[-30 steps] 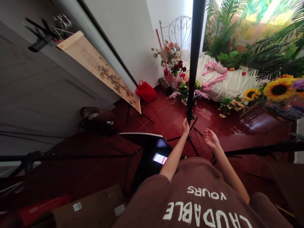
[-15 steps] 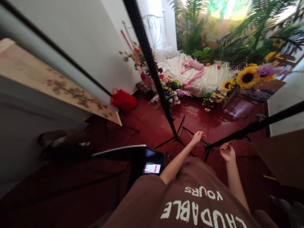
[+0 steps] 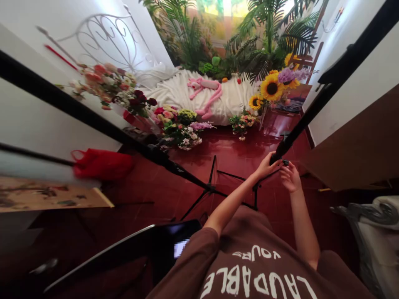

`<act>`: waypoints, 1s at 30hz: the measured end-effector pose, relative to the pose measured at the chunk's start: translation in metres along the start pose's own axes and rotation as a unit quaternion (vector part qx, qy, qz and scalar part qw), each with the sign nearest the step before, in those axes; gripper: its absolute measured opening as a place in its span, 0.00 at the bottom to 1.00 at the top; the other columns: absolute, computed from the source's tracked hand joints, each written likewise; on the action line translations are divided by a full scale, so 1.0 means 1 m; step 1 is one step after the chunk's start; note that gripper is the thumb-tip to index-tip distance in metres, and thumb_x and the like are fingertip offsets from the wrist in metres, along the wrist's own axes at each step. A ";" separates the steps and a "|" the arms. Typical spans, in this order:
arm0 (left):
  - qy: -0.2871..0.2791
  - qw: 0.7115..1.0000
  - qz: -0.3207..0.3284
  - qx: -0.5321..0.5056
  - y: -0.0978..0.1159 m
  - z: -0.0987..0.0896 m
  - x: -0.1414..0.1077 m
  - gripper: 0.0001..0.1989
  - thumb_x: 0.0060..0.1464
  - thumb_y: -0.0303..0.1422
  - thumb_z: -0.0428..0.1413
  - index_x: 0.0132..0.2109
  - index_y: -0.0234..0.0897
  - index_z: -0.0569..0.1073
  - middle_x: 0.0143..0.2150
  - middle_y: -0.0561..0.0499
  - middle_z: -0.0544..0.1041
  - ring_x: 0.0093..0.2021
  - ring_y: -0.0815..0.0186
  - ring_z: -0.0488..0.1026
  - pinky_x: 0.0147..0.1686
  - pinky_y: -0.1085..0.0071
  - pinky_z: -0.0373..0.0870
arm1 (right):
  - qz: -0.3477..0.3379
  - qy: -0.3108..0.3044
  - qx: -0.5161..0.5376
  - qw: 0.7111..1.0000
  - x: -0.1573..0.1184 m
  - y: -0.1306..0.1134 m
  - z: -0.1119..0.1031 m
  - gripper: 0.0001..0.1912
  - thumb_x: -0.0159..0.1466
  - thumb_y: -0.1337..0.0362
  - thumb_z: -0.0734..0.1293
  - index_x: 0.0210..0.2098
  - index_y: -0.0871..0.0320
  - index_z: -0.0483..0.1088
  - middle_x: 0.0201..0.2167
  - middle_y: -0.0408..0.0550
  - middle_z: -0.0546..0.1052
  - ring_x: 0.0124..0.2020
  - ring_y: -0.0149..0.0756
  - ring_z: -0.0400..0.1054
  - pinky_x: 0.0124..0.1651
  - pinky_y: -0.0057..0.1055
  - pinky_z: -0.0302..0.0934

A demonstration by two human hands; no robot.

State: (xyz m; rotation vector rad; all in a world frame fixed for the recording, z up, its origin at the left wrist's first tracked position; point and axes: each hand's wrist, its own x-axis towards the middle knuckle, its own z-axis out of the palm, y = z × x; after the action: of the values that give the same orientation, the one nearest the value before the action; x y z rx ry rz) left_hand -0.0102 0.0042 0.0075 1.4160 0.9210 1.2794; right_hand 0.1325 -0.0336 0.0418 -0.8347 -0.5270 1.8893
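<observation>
A black stand pole [image 3: 299, 128] slants from the upper right down to its legs near my body. My left hand [image 3: 267, 165] is wrapped round the lower part of this pole. Just right of it, my right hand [image 3: 290, 176] has its fingertips on a small black knob [image 3: 285, 162] at the pole's side. A second black stand [image 3: 149, 151] slants in from the left, its tripod legs spread on the red floor in front of me.
A pink plush toy [image 3: 207, 85] lies on white cloth [image 3: 233, 97] ahead, with flowers [image 3: 183, 124] and sunflowers [image 3: 272, 87] around it. A red bag [image 3: 102, 164] is at left. A black panel [image 3: 156, 245] stands lower left, a carved grey seat [image 3: 378, 232] at right.
The view has turned rightward. My left hand has moved onto the right-hand pole and closed round it. My right hand has come up to the knob beside it.
</observation>
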 end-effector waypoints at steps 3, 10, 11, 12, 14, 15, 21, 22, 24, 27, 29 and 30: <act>0.003 0.999 0.008 0.037 -0.002 0.002 0.000 0.22 0.55 0.41 0.57 0.53 0.35 0.66 0.41 0.48 0.74 0.41 0.67 0.72 0.44 0.70 0.68 | -0.048 0.059 -0.196 0.978 0.011 -0.013 -0.006 0.14 0.61 0.52 0.67 0.28 0.56 0.64 0.19 0.36 0.67 0.14 0.22 0.52 0.12 0.19 0.41; 0.018 0.999 0.009 0.035 -0.007 0.006 0.000 0.21 0.55 0.40 0.57 0.53 0.36 0.65 0.40 0.49 0.74 0.41 0.67 0.72 0.47 0.68 0.67 | -0.138 0.029 -0.466 0.874 0.017 -0.037 -0.024 0.20 0.53 0.46 0.72 0.31 0.57 0.70 0.24 0.41 0.73 0.20 0.26 0.59 0.22 0.24 0.53; 0.020 0.999 0.008 0.034 -0.008 0.006 0.000 0.21 0.55 0.40 0.57 0.53 0.36 0.65 0.40 0.49 0.74 0.41 0.67 0.72 0.46 0.68 0.66 | -0.167 0.038 -0.489 0.855 0.016 -0.037 -0.026 0.19 0.53 0.47 0.72 0.32 0.56 0.71 0.24 0.41 0.73 0.22 0.27 0.60 0.24 0.25 0.55; 0.021 0.999 0.008 0.035 -0.008 0.007 0.000 0.21 0.55 0.40 0.57 0.52 0.36 0.65 0.40 0.49 0.74 0.40 0.67 0.71 0.46 0.69 0.66 | -0.198 0.048 -0.512 0.835 0.016 -0.036 -0.028 0.18 0.54 0.48 0.72 0.33 0.56 0.72 0.25 0.42 0.73 0.23 0.29 0.61 0.26 0.27 0.56; 0.021 0.999 0.009 0.038 -0.007 0.007 0.000 0.20 0.55 0.39 0.57 0.52 0.36 0.65 0.40 0.48 0.74 0.40 0.67 0.71 0.46 0.69 0.67 | -0.268 0.074 -0.554 0.785 0.015 -0.031 -0.034 0.16 0.54 0.49 0.73 0.36 0.53 0.75 0.27 0.44 0.74 0.27 0.33 0.63 0.31 0.30 0.59; 0.021 0.999 0.010 0.039 -0.007 0.007 0.000 0.20 0.55 0.39 0.57 0.52 0.36 0.65 0.40 0.48 0.74 0.40 0.67 0.71 0.46 0.69 0.67 | -0.302 0.090 -0.572 0.757 0.015 -0.027 -0.036 0.15 0.55 0.49 0.72 0.37 0.51 0.76 0.29 0.45 0.74 0.29 0.35 0.63 0.34 0.31 0.60; 0.015 0.999 0.005 0.042 -0.001 0.006 -0.001 0.21 0.56 0.41 0.56 0.52 0.35 0.65 0.40 0.48 0.74 0.39 0.67 0.72 0.44 0.69 0.68 | -0.424 0.242 -0.605 0.629 0.026 -0.011 -0.040 0.12 0.63 0.51 0.65 0.33 0.46 0.79 0.27 0.47 0.69 0.31 0.36 0.62 0.40 0.33 0.60; 0.016 0.999 0.002 0.048 0.001 0.005 -0.002 0.21 0.56 0.41 0.56 0.52 0.35 0.65 0.39 0.48 0.74 0.38 0.67 0.73 0.43 0.69 0.68 | -0.431 0.256 -0.601 0.623 0.028 -0.010 -0.038 0.12 0.62 0.50 0.65 0.32 0.47 0.78 0.28 0.47 0.68 0.29 0.35 0.61 0.39 0.33 0.60; 0.030 0.997 0.006 0.066 0.005 0.005 -0.003 0.22 0.56 0.42 0.56 0.53 0.36 0.66 0.41 0.47 0.75 0.39 0.66 0.73 0.43 0.68 0.69 | -0.438 0.266 -0.590 0.624 0.030 -0.008 -0.033 0.13 0.63 0.51 0.64 0.31 0.49 0.77 0.30 0.47 0.68 0.27 0.33 0.59 0.36 0.32 0.60; 0.082 0.989 0.047 0.115 0.012 0.005 -0.005 0.20 0.57 0.43 0.55 0.52 0.37 0.69 0.46 0.44 0.75 0.47 0.62 0.73 0.49 0.65 0.68 | -0.444 0.266 -0.566 0.641 0.024 -0.001 -0.027 0.12 0.65 0.55 0.62 0.32 0.51 0.75 0.31 0.47 0.69 0.27 0.33 0.59 0.36 0.32 0.60; 0.103 0.980 0.078 0.154 0.016 0.004 -0.005 0.19 0.57 0.43 0.55 0.51 0.38 0.71 0.49 0.42 0.75 0.52 0.59 0.71 0.53 0.62 0.66 | -0.447 0.255 -0.549 0.659 0.015 0.007 -0.024 0.10 0.65 0.58 0.62 0.34 0.52 0.73 0.32 0.47 0.69 0.29 0.34 0.60 0.35 0.32 0.60; 0.106 0.976 0.090 0.170 0.018 0.003 -0.004 0.18 0.56 0.43 0.56 0.50 0.38 0.71 0.49 0.42 0.75 0.53 0.58 0.70 0.54 0.61 0.65 | -0.446 0.247 -0.539 0.670 0.010 0.011 -0.022 0.09 0.64 0.59 0.62 0.35 0.52 0.73 0.33 0.48 0.70 0.29 0.35 0.61 0.34 0.31 0.60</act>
State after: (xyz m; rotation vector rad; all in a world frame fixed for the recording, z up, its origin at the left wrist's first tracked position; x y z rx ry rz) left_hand -0.0089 -0.0040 0.0240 1.6798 1.2227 1.4794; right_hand 0.1390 -0.0294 0.0162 -1.3934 -1.4183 0.2447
